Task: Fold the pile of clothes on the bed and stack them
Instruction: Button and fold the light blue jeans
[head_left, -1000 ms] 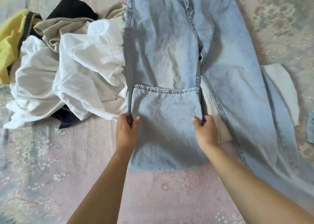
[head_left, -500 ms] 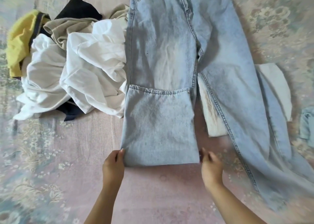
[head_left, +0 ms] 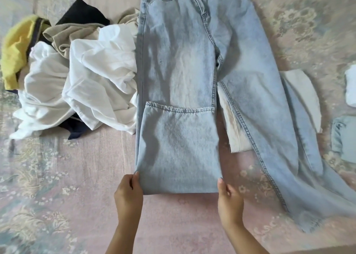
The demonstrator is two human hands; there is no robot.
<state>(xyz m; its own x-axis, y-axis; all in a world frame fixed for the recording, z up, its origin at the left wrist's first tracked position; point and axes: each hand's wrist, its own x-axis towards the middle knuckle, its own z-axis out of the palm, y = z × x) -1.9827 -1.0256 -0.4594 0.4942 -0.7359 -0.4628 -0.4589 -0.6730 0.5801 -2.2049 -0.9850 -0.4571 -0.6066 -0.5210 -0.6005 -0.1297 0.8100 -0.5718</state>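
Observation:
Light blue jeans lie flat on the bed, waistband at the top. Their left leg is doubled back on itself, and the hem lies across the knee area. The other leg runs out unfolded to the lower right. My left hand pinches the left corner of the fold at the near edge, thumb on the denim. My right hand grips the right corner of the same fold. A pile of unfolded clothes in white, beige, black and yellow lies to the left of the jeans.
A white garment lies partly under the unfolded leg. At the right edge sit a small white item and a folded light blue piece. The floral bedspread shows bare in front and at lower left.
Both hands slid from the sides of the doubled-back leg down to its near fold corners. The jeans stayed in place.

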